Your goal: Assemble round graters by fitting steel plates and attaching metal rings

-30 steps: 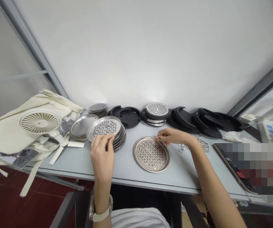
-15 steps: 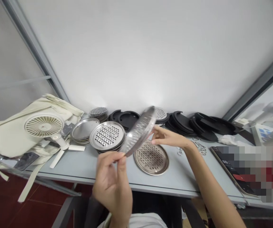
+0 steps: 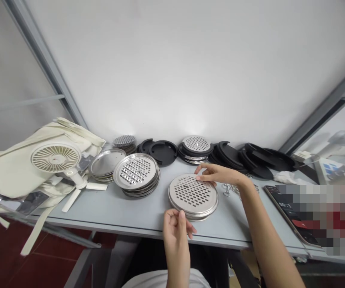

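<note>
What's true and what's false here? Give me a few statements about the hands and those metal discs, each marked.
1. The right hand touches the far rim of the perforated disc. True.
2. That disc is held up in the air. False: it lies flat on a second disc on the table.
3. A white fan lies at the left end. True.
4. The black rings sit along the front edge. False: they line the back, by the wall.
5. The left hand grips the fan. False: it is at the disc's near rim.

Perforated disc on table, right hand touching far rim, left hand at near rim
</note>
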The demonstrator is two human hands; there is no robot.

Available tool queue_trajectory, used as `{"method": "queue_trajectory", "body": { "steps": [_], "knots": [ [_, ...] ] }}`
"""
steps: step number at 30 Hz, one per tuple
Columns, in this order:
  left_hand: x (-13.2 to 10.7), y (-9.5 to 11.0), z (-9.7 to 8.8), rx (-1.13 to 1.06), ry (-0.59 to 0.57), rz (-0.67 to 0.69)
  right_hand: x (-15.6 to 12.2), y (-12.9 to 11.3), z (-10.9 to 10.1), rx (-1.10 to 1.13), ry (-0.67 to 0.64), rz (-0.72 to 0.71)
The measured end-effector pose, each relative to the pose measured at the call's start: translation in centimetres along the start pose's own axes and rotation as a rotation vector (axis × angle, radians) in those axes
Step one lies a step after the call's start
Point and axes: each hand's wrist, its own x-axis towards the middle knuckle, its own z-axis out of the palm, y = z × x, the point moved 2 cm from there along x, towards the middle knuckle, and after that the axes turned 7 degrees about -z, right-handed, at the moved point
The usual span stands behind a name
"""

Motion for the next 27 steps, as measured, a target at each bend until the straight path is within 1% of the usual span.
{"method": "queue_trajectory", "body": {
  "steps": [3,5,7,9,13,17,23,27],
  "knots": [
    [-0.3,-0.9,-1.1,0.122,-0.13,-0.092,-0.2,0.7,-0.3,-0.015,-0.046,0.018],
    [-0.1,-0.9,-1.9,0.211,-0.2,-0.166,-0.2,1.0,-0.3,-0.018,-0.06,0.025],
    [0.3,-0.5,-2.5,0.271,-0.195,-0.174,-0.2,1.2,-0.3,-0.02,-0.058,0.037],
    [0.7,0.0,-2.9,0.284,-0.168,-0.172,0.0,1.2,-0.1,-0.033,-0.054,0.053],
    [1.1,0.6,-3.0,0.314,-0.141,-0.152,0.3,0.9,0.2,-0.074,-0.067,0.071],
    [1.0,0.5,-2.9,0.353,-0.154,-0.131,0.4,1.0,0.2,-0.111,-0.05,0.098],
    [1.0,0.3,-3.1,0.432,-0.169,-0.11,0.7,2.3,0.1,-0.128,-0.011,0.119],
    [1.0,0.2,-3.0,0.442,-0.185,-0.097,0.9,2.6,-0.1,-0.179,0.016,0.117]
  ]
}}
